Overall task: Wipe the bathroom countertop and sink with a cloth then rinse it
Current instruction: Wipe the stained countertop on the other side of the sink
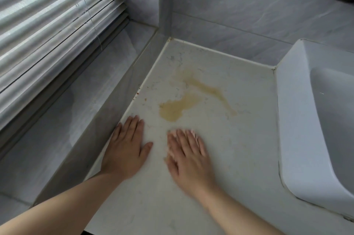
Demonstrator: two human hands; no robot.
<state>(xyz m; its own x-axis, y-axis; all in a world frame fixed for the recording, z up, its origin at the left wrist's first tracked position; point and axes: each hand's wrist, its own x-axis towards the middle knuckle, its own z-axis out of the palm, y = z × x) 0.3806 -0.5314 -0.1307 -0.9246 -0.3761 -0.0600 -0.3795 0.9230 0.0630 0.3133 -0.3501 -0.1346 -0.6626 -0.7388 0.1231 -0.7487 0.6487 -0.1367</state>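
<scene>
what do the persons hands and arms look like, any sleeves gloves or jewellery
Both arms are bare as far as the picture shows: no sleeves in view. The left hand and right hand wear no gloves, and no rings, watch or bracelet show. The right hand's fingers are blurred, so fine detail there cannot be told.

No text, label, brand or number can be read anywhere (countertop and sink alike)
</scene>
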